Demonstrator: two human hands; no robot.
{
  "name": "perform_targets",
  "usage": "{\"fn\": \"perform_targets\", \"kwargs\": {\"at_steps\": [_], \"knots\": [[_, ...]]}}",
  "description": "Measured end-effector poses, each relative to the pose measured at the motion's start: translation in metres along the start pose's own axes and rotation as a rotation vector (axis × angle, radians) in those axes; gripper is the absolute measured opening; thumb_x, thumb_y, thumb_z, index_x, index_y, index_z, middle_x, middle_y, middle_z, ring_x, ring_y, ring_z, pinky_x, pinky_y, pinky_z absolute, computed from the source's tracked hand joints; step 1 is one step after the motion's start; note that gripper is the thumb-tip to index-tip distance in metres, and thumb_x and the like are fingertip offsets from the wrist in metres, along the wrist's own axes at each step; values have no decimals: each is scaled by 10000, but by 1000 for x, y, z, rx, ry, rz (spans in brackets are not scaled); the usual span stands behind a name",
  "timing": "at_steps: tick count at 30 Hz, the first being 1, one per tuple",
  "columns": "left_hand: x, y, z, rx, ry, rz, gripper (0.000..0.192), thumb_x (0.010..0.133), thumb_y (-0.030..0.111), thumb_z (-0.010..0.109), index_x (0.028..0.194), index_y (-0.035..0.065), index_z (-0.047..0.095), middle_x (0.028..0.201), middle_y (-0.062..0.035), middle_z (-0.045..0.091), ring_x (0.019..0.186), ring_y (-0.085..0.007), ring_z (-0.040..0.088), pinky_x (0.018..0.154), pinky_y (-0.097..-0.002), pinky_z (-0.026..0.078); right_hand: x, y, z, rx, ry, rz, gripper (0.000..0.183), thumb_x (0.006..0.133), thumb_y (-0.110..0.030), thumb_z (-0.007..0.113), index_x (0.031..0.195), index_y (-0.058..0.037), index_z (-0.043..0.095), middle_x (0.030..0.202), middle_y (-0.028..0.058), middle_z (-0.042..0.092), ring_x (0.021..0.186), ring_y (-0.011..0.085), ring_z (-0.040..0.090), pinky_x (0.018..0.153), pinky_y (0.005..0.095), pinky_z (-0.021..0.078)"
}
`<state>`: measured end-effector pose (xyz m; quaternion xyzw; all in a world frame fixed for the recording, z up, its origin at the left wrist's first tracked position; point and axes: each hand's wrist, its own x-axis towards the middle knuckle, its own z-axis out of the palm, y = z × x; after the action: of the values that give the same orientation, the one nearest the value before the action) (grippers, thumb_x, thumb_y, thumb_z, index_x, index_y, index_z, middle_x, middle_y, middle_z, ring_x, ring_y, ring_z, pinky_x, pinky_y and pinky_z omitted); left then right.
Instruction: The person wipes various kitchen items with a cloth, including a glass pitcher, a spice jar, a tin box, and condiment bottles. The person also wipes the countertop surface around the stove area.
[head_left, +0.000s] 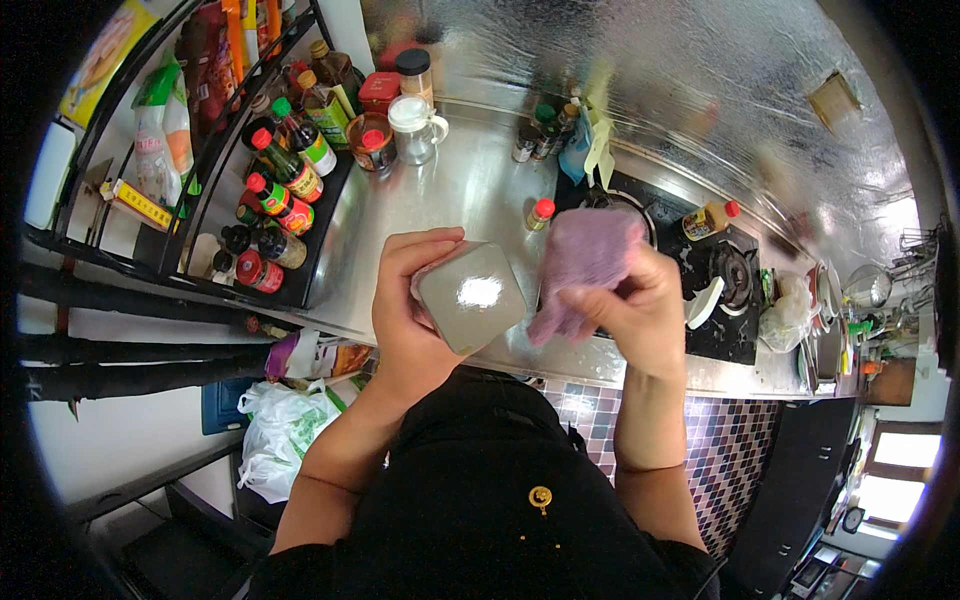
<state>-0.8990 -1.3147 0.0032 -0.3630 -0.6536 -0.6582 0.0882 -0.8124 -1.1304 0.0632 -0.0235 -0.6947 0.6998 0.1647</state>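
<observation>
My left hand (412, 315) grips a squarish container (474, 300) with rounded corners; its smooth grey-beige face points up and reflects the light. Whether that face is a lid or a base I cannot tell. To its right, my right hand (637, 307) holds a bunched purple cloth (589, 262), apart from the container. Both are held above the front of a stainless steel counter (420, 202). A small jar with a red cap (539, 214) stands on the counter between and beyond the hands.
Sauce bottles (289, 180) crowd a black rack at the left. A clear lidded jar (414, 127) stands at the back. At the right are a gas stove (705, 330), a bottle lying on it (707, 220), a plastic bag (786, 315) and stacked dishes. White bags (281, 435) lie below left.
</observation>
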Motion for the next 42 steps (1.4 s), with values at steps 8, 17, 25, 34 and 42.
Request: {"fn": "perform_targets", "kwargs": {"at_steps": [8, 17, 25, 34, 42], "knots": [[-10, 11, 9, -21, -73, -84, 667, 611, 94, 884, 1165, 41, 516, 1158, -139, 548, 1075, -264, 566, 938, -352, 444, 17, -7, 21, -331, -34, -229, 150, 705, 20, 764, 790, -4, 642, 891, 82, 636, 802, 182, 604, 714, 301, 472], [11, 12, -3, 119, -98, -43, 579, 599, 29, 830, 1122, 36, 581, 1054, -126, 580, 953, -283, 610, 824, -329, 485, -4, -9, 23, -368, -178, -206, 201, 659, 101, 731, 833, 5, 701, 814, 64, 618, 702, 150, 597, 612, 253, 459], [8, 17, 3, 221, 7, 61, 583, 606, 13, 829, 1131, 45, 577, 1094, -157, 581, 959, -314, 619, 812, -348, 503, -6, -18, 20, -407, -173, -121, 178, 645, 51, 766, 795, 3, 683, 785, 60, 617, 686, 156, 586, 610, 273, 453], [5, 23, 1, 220, -1, 50, 590, 601, 11, 834, 1132, 45, 580, 1092, -162, 577, 954, -319, 622, 796, -350, 510, -12, -19, 21, -448, -197, -171, 175, 662, 38, 778, 805, 3, 683, 803, 64, 631, 680, 136, 611, 596, 261, 474], [4, 27, 1, 248, 29, 69, 573, 612, -38, 800, 1135, 51, 583, 1086, -169, 577, 943, -323, 626, 782, -344, 516, -11, -17, 22, -424, -204, -177, 171, 659, 33, 787, 796, -12, 695, 786, 53, 623, 683, 148, 601, 602, 267, 464]]}}
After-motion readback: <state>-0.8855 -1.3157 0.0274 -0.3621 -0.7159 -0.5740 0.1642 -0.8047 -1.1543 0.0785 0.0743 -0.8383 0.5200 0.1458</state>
